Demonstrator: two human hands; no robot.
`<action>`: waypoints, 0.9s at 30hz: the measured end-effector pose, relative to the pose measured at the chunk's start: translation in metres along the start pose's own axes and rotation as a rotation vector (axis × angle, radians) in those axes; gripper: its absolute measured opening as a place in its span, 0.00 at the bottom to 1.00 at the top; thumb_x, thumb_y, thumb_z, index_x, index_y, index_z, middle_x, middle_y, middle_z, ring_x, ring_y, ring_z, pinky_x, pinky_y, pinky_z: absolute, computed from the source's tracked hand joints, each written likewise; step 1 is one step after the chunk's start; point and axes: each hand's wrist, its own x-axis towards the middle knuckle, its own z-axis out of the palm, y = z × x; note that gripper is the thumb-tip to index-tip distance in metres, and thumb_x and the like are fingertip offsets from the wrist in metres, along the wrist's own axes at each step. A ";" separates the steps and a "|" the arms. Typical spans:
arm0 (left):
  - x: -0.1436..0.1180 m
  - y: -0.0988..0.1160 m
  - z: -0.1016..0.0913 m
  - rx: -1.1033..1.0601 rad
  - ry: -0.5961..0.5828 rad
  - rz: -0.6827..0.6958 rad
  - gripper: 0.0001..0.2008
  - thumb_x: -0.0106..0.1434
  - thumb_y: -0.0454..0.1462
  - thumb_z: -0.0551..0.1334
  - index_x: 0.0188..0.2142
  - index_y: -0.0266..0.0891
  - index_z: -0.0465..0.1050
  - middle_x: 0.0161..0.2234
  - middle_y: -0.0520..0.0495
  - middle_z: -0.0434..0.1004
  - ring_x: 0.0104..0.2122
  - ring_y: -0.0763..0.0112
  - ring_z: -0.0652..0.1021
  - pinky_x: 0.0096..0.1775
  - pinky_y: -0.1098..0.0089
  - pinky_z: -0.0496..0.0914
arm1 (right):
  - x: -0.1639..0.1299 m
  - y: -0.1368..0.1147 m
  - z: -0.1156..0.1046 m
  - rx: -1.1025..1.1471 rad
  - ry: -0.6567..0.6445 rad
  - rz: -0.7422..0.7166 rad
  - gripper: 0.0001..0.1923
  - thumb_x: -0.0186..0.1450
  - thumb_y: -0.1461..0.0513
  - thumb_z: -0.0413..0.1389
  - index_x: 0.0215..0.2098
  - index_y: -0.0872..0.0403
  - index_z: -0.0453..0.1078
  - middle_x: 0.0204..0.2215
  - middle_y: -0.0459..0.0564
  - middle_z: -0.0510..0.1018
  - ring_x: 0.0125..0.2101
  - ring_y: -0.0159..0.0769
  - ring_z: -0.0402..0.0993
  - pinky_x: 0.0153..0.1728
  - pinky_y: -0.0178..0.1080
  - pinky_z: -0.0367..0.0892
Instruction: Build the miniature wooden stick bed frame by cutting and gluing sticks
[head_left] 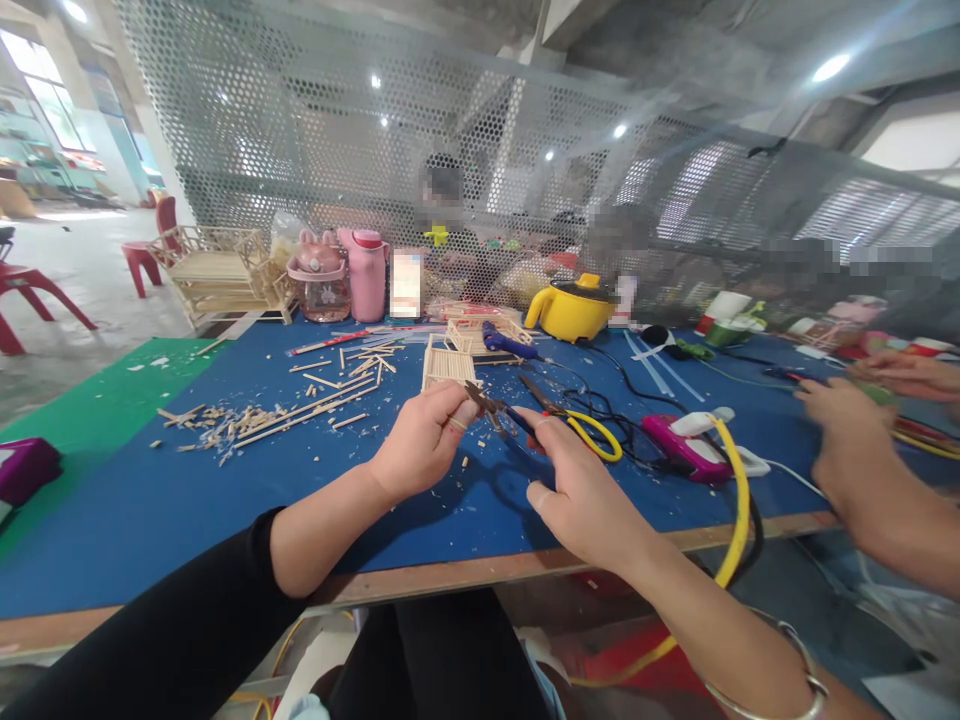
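Note:
My left hand (426, 440) is closed in a pinch at the jaws of a pair of pliers; whatever its fingertips hold is too small to make out. My right hand (585, 490) grips the pliers (517, 445) by their dark blue handles, jaws pointing to the left fingertips. Just beyond the left hand is a slatted piece of thin wooden sticks (448, 365), with a small wooden stick frame (480, 332) behind it. A blue glue gun (510, 342) rests against that frame. Yellow-handled scissors (594, 432) lie beyond the right hand.
Loose wooden sticks (307, 410) and offcuts litter the blue tabletop (300, 510) at left. A purple power strip (686, 448) with a thick yellow cable (739, 510) stands right. Bottles, a yellow pot (574, 308) and a perforated screen line the back. A co-worker's hands (847, 420) are at far right.

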 end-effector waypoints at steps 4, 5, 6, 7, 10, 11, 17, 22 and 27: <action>-0.001 0.001 -0.002 -0.004 -0.011 0.017 0.14 0.68 0.38 0.47 0.29 0.38 0.65 0.28 0.48 0.68 0.30 0.71 0.68 0.36 0.70 0.64 | 0.001 0.001 -0.002 0.046 -0.009 0.034 0.33 0.52 0.68 0.49 0.58 0.57 0.59 0.49 0.56 0.71 0.47 0.43 0.69 0.52 0.47 0.64; -0.001 0.002 -0.002 -0.004 -0.017 0.025 0.14 0.68 0.38 0.47 0.29 0.38 0.65 0.28 0.48 0.68 0.30 0.72 0.68 0.36 0.70 0.64 | 0.001 0.001 -0.003 0.066 -0.014 0.045 0.32 0.52 0.68 0.49 0.57 0.56 0.60 0.49 0.55 0.72 0.47 0.43 0.70 0.51 0.46 0.64; -0.001 0.002 -0.002 -0.002 -0.021 0.030 0.14 0.68 0.38 0.47 0.29 0.38 0.65 0.28 0.48 0.68 0.30 0.72 0.68 0.36 0.70 0.64 | 0.001 0.001 -0.002 0.089 -0.022 0.055 0.31 0.53 0.68 0.49 0.56 0.55 0.61 0.49 0.55 0.73 0.47 0.44 0.70 0.51 0.46 0.65; -0.001 0.003 -0.002 -0.001 -0.019 0.028 0.14 0.68 0.38 0.47 0.29 0.38 0.66 0.28 0.48 0.68 0.30 0.71 0.68 0.36 0.70 0.64 | 0.001 0.000 -0.002 0.114 -0.030 0.063 0.30 0.53 0.68 0.49 0.56 0.55 0.62 0.49 0.55 0.73 0.48 0.44 0.71 0.51 0.46 0.64; -0.001 0.004 0.002 -0.088 0.015 -0.047 0.13 0.67 0.41 0.50 0.31 0.38 0.68 0.30 0.47 0.71 0.31 0.71 0.70 0.36 0.70 0.65 | 0.002 -0.005 0.000 0.202 -0.051 0.078 0.27 0.55 0.68 0.49 0.55 0.55 0.64 0.50 0.54 0.74 0.49 0.45 0.70 0.51 0.45 0.64; -0.002 0.004 0.003 -0.162 0.028 -0.088 0.13 0.67 0.42 0.51 0.35 0.37 0.69 0.31 0.47 0.72 0.32 0.71 0.71 0.36 0.70 0.66 | 0.002 -0.007 0.001 0.232 -0.057 0.078 0.27 0.56 0.68 0.49 0.54 0.55 0.64 0.49 0.53 0.75 0.48 0.44 0.71 0.50 0.45 0.65; -0.003 0.004 0.003 -0.365 0.024 -0.190 0.16 0.66 0.46 0.52 0.38 0.36 0.72 0.31 0.47 0.73 0.32 0.71 0.73 0.38 0.70 0.68 | 0.004 -0.011 0.004 0.341 -0.109 0.034 0.25 0.56 0.70 0.47 0.51 0.53 0.66 0.39 0.47 0.77 0.42 0.39 0.72 0.42 0.38 0.66; 0.002 0.005 -0.003 -0.410 -0.035 -0.176 0.15 0.66 0.43 0.53 0.36 0.35 0.73 0.32 0.47 0.73 0.34 0.72 0.72 0.40 0.71 0.67 | 0.005 -0.005 0.009 0.390 -0.101 0.031 0.21 0.55 0.70 0.47 0.46 0.53 0.68 0.35 0.45 0.75 0.37 0.37 0.71 0.40 0.36 0.65; 0.003 0.000 -0.001 -0.416 -0.057 -0.236 0.17 0.66 0.44 0.52 0.31 0.35 0.73 0.33 0.46 0.73 0.33 0.71 0.72 0.40 0.70 0.68 | 0.007 -0.001 0.012 0.444 -0.155 0.060 0.17 0.53 0.70 0.46 0.39 0.53 0.67 0.28 0.42 0.70 0.30 0.33 0.65 0.33 0.35 0.62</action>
